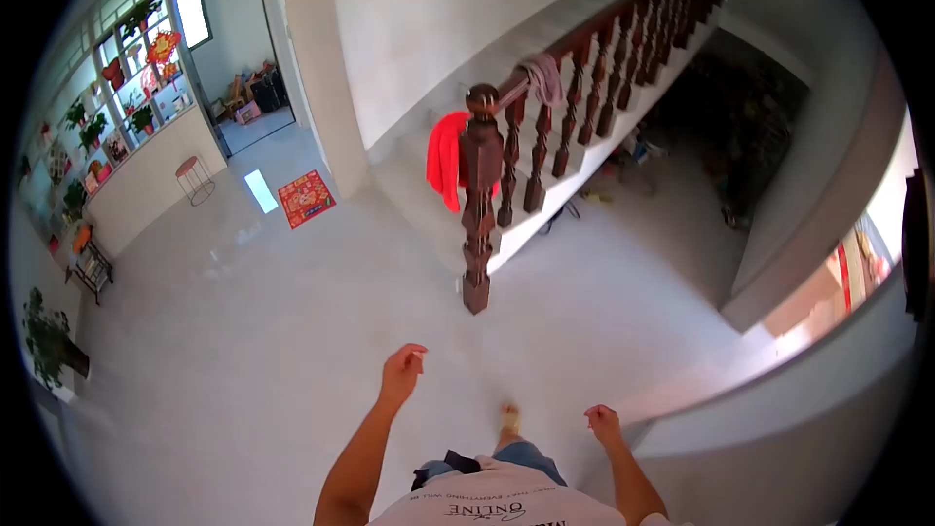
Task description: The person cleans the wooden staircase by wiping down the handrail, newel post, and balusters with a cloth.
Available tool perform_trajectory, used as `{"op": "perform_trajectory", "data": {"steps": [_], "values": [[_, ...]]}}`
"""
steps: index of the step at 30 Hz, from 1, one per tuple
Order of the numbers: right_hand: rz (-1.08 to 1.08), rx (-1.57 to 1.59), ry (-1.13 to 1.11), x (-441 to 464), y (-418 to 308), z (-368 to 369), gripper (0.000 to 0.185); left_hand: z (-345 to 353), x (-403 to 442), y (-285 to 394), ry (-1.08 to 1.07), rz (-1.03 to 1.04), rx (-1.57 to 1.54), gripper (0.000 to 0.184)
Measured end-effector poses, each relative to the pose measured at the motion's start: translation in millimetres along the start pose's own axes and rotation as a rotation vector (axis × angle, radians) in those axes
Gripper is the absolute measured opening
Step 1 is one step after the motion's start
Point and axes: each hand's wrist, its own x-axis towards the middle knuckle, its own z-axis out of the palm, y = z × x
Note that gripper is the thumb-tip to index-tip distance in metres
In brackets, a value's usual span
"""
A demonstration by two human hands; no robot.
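Note:
My left hand (pixel 402 371) is raised in front of me above the pale floor, its fingers curled in and nothing seen in them. Lower and to the right, my right hand (pixel 603 423) hangs beside my body, also with curled fingers and nothing visible in it. Neither hand touches anything. The dark wooden newel post (pixel 476 205) of the staircase stands ahead, nearest to my left hand. A red cloth (pixel 446 162) hangs by the post, and a greyish-pink cloth (pixel 544 78) is draped over the handrail behind it.
Stairs (pixel 414 156) rise to the right behind the balusters, with a dark, cluttered space (pixel 730 127) below. A red patterned mat (pixel 307 200) lies before a doorway on the left. A wire-legged stool (pixel 190 170) and a potted plant (pixel 49 336) stand further left.

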Motion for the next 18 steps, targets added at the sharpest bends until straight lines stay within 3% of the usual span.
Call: {"op": "perform_trajectory", "data": {"steps": [1, 3, 7, 11, 14, 18], "values": [[-0.051, -0.060, 0.034, 60, -21, -4, 0.019, 19, 48, 15, -0.004, 0.068, -0.079, 0.016], [-0.034, 0.041, -0.016, 90, -60, 34, 0.021, 32, 28, 8, -0.070, -0.058, -0.148, 0.016], [-0.249, 0.037, -0.058, 283, -211, 47, 0.022, 52, 94, 50, -0.239, -0.241, 0.041, 0.017], [-0.442, 0.101, -0.075, 434, -339, 76, 0.023, 23, 150, 17, -0.096, -0.306, -0.084, 0.016], [-0.574, 0.188, 0.089, 529, -426, 105, 0.025, -12, 212, -14, 0.004, -0.319, -0.079, 0.016], [-0.664, 0.257, 0.274, 655, -512, 120, 0.025, -52, 332, 1, -0.129, -0.273, -0.156, 0.016]]}}
